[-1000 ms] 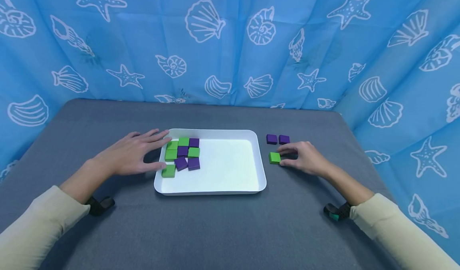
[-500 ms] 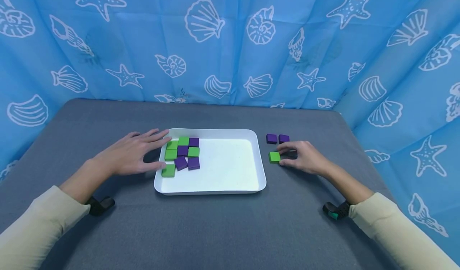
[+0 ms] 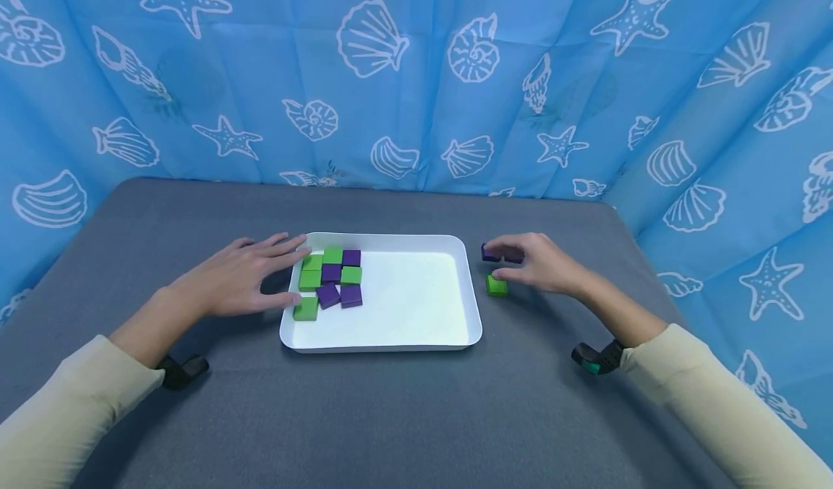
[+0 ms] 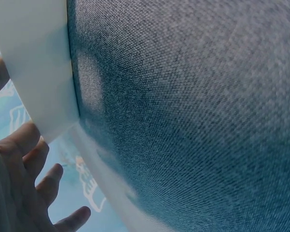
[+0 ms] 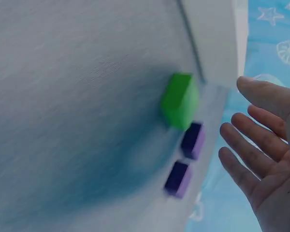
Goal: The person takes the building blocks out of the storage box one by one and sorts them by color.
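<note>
My left hand [image 3: 237, 279] rests at the left end of a white tray [image 3: 416, 301], fingers spread, fingertips right at the rim. Inside the tray's left part lie several green and purple square blocks; one green block [image 3: 306, 309] is close to the left thumb. Beyond the tray's right side, my right hand [image 3: 540, 263] is over the table, fingers loosely extended and holding nothing. Below its thumb sits a loose green block [image 3: 497, 287]. Two purple blocks [image 5: 193, 140] lie beside that green one in the right wrist view; in the head view the fingers partly cover them.
A grey cloth [image 3: 390, 417] covers the table. Blue curtains [image 3: 416, 77] with white shell and starfish prints hang behind it and along the right side. A dark band with a camera [image 3: 599, 359] is on the right wrist; another [image 3: 182, 373] is on the left.
My right hand has let go of the green block's side and moved up and left over the loose blocks. The green block stays in place. The left hand has not moved.
</note>
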Demonstrator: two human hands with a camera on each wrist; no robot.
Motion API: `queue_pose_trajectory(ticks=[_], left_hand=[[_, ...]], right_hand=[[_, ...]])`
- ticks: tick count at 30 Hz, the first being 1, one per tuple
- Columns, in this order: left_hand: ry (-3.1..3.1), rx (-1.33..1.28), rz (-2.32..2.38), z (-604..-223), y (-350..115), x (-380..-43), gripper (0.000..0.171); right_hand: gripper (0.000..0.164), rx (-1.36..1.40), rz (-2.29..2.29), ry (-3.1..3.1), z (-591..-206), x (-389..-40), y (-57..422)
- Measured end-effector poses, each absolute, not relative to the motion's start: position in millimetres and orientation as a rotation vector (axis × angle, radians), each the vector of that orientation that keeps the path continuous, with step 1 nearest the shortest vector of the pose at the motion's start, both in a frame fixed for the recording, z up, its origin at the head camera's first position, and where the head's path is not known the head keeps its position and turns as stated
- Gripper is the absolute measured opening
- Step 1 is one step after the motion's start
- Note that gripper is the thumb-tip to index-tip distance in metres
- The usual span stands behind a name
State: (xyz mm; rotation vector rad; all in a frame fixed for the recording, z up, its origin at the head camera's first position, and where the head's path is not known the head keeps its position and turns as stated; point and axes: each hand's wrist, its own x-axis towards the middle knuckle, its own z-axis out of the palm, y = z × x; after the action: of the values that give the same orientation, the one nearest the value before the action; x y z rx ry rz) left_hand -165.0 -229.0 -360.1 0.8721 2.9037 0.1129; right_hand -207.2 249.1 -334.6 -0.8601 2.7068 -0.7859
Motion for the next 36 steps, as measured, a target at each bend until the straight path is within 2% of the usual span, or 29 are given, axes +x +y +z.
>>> queue_pose_trajectory(ticks=[11,17,24,36], left_hand=[[2.908,0.892,0.117,-362.4,-230.2,-167.3,0.085],[2.902,0.889,0.122,-362.7,-230.2,-167.1,0.085],[2.896,0.864,0.124,-361.2,-229.8,-166.1,0.086],[2.911,0.858,0.111,-359.7,-228.1,-164.5,0.086]], right_hand=[[0.048,-0.957,-0.809,2.535,-318.7,-210.8,177.8],[0.054,-1.059,-0.799,2.373,-323.3,-207.3,142.4],[0.053,-1.108,-0.69,2.3,-331.9,-202.8,103.5],[0.048,-1.214,-0.6,2.274,-339.3,-201.2,70.5]])
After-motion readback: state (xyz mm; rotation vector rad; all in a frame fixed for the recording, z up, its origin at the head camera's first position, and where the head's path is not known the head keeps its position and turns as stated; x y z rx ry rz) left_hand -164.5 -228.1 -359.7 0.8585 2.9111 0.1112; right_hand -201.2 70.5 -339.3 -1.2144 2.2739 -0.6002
